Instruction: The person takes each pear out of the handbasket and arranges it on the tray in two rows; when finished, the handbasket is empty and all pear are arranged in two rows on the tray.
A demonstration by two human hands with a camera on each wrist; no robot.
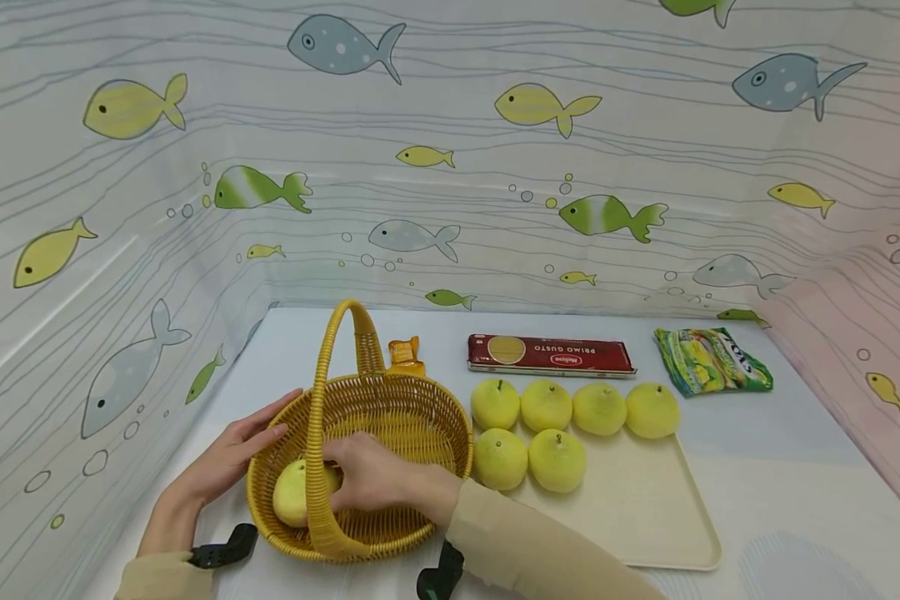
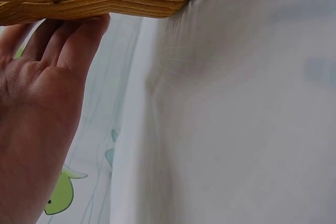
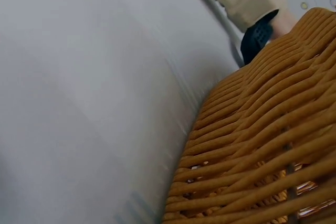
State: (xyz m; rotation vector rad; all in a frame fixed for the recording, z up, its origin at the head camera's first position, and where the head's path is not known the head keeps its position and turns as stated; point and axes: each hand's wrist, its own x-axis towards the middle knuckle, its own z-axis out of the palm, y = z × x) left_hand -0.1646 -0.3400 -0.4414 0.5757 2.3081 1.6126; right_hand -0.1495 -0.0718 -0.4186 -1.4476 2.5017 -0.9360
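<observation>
A yellow-green round pear [image 1: 291, 493] sits low at the left side inside a woven basket [image 1: 450, 408] with a tall arched handle. Reaching into the basket from the right, my right hand [image 1: 371, 473] has its thumb and fingers about that pear, partly behind the handle. The left hand [image 1: 232, 454] grips the basket's left rim, thumb over the edge and fingers along the outer wall. In the left wrist view those fingers [image 2: 79, 45] press against the weave. The right wrist view shows the basket's outer side [image 3: 262, 140], while the right hand is hidden there.
Right of the basket, several more pears [image 1: 557, 461] stand in two rows on a cream tray [image 1: 645, 517]. Behind them lie a dark red biscuit packet [image 1: 547, 354] and a green snack bag [image 1: 712, 360]. A small amber bear-shaped item [image 1: 405, 356] is behind the basket.
</observation>
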